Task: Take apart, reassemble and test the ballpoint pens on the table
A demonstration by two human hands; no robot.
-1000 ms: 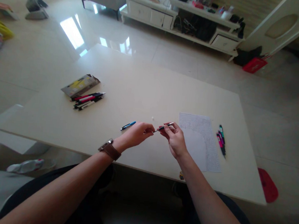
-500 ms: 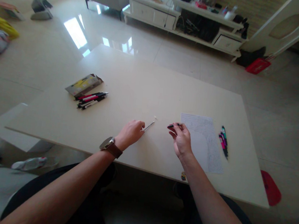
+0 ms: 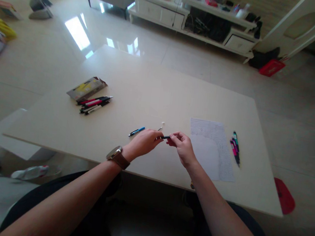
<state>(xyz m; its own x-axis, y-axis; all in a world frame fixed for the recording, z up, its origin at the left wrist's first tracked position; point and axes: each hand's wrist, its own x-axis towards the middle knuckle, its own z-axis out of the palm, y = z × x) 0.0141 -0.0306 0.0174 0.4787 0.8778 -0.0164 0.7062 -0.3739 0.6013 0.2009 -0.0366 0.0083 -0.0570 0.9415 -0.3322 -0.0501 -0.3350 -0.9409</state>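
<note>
Both hands meet over the white table [image 3: 155, 87], gripping a short black pen part [image 3: 166, 137] between them. My left hand [image 3: 147, 141], with a watch on its wrist, pinches the left end. The right end is between the fingers of my right hand [image 3: 182, 145]. A blue and black pen [image 3: 137, 131] lies just left of my left hand. Beyond the left fingers, the tip of a thin rod [image 3: 160, 128] shows beside a small white bit [image 3: 163, 123]. A written sheet of paper [image 3: 210, 150] lies right of my right hand.
Several pens [image 3: 94, 105] lie by an open box [image 3: 87, 89] at the table's left. More pens [image 3: 235, 148] lie right of the paper. A red stool edge [image 3: 284, 197] shows beyond the right table edge.
My left hand has moved right and my right hand left, so they now meet at the black part. The blue and black pen has come into view beside my left hand.
</note>
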